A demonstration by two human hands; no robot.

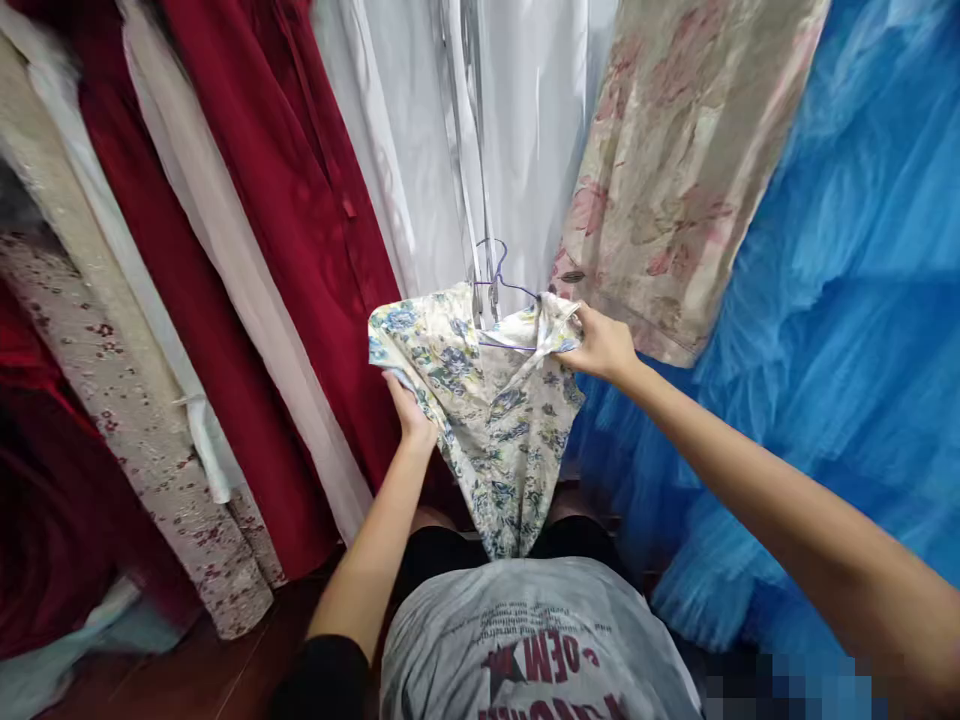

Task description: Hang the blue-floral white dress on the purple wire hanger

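Note:
A small cream garment with a blue flower print [491,415] hangs on a purple wire hanger [501,283] in front of me. My left hand [409,410] is closed on the garment's left side, under its shoulder. My right hand [600,345] is closed on the right shoulder, where the cloth bunches over the hanger's end. The hanger's hook rises between the two hands. The garment's lower part hangs down toward my grey T-shirt.
Hanging clothes surround me: dark red dresses [292,200] and a pale floral one [127,420] at left, a white satin gown [480,130] behind the hanger, a beige rose-print fabric [675,170] and blue tulle [847,330] at right. Dark wood floor [195,670] shows at lower left.

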